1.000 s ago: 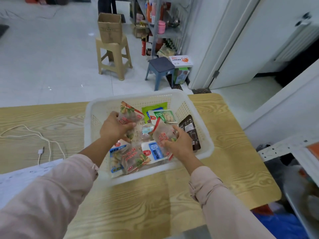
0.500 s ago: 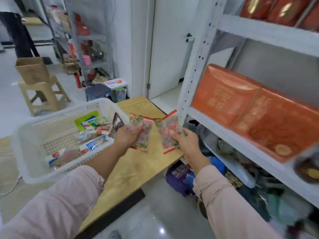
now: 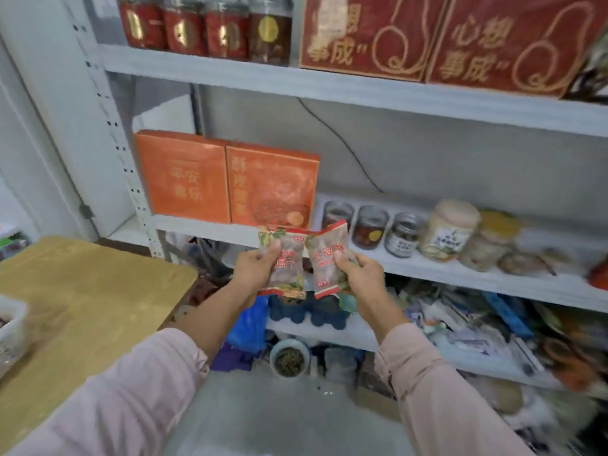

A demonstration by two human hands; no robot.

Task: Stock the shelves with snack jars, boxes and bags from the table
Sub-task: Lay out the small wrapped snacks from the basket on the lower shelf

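Observation:
My left hand (image 3: 255, 268) grips one clear snack bag with red print (image 3: 286, 261), and my right hand (image 3: 360, 273) grips a second snack bag (image 3: 327, 255) beside it. Both bags are held upright, side by side, just in front of the middle shelf (image 3: 460, 274) of the white rack. On that shelf two orange boxes (image 3: 227, 185) stand at the left and several jars (image 3: 399, 235) stand in a row to the right. The wooden table (image 3: 82, 301) lies at my left, with a corner of the white basket (image 3: 11, 327) at the frame's edge.
The top shelf (image 3: 329, 83) carries several red-labelled jars (image 3: 204, 26) and two red boxes (image 3: 444, 41). Below the middle shelf lies a clutter of bags, papers and a small bowl (image 3: 289, 357). A black cable runs down the back wall.
I lifted the two bags out of the basket, turned right away from the table and brought them up to the middle shelf. The basket has slid to the left edge of view.

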